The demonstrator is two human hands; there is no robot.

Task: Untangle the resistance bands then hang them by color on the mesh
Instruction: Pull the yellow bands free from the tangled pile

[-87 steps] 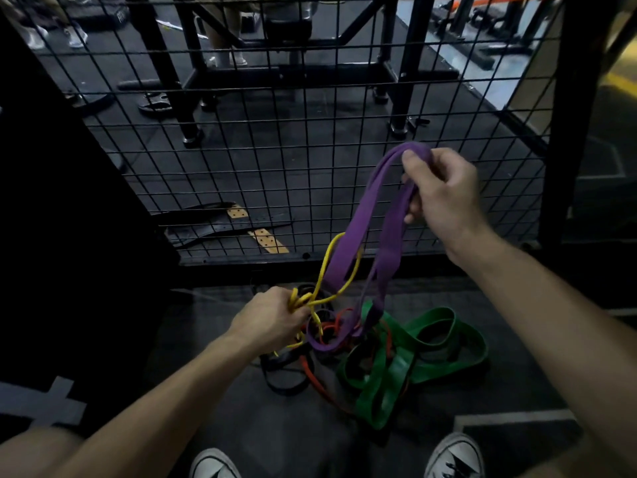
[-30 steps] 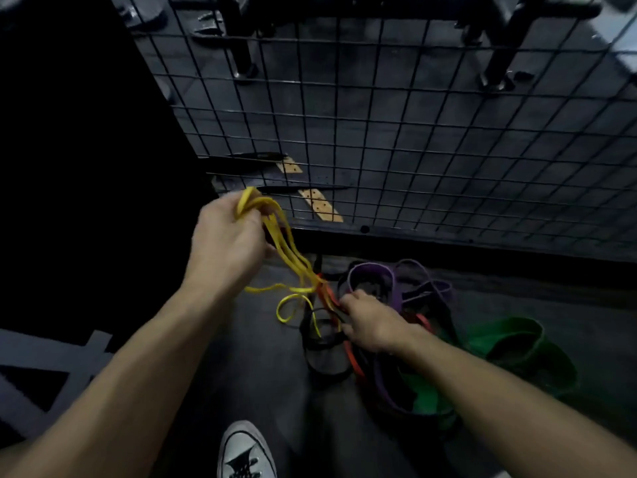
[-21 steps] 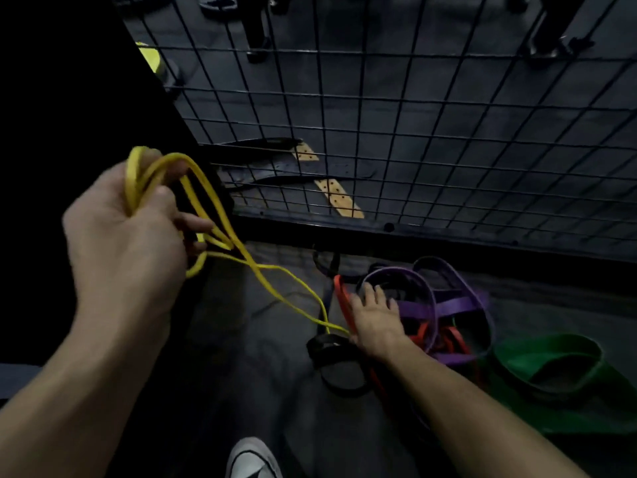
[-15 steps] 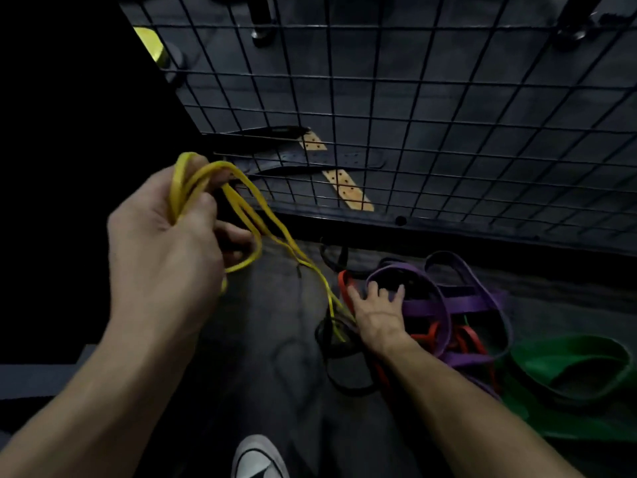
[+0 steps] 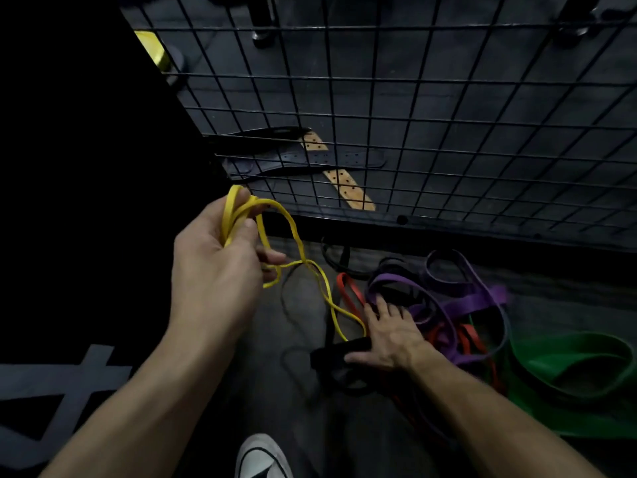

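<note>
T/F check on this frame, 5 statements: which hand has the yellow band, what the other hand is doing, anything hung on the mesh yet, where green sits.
1. The left hand grips the yellow band. True.
2. The right hand lifts the purple band high in the air. False: it lies flat, fingers spread, on the pile on the floor.
3. The yellow band's far end runs down to the pile beside the right hand. True.
4. A band already hangs on the mesh. False: none shows on it.
5. The green band lies left of the pile. False: it lies to the right.

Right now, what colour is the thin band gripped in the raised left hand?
Yellow: the thin rubber band in the left hand, head view.
</note>
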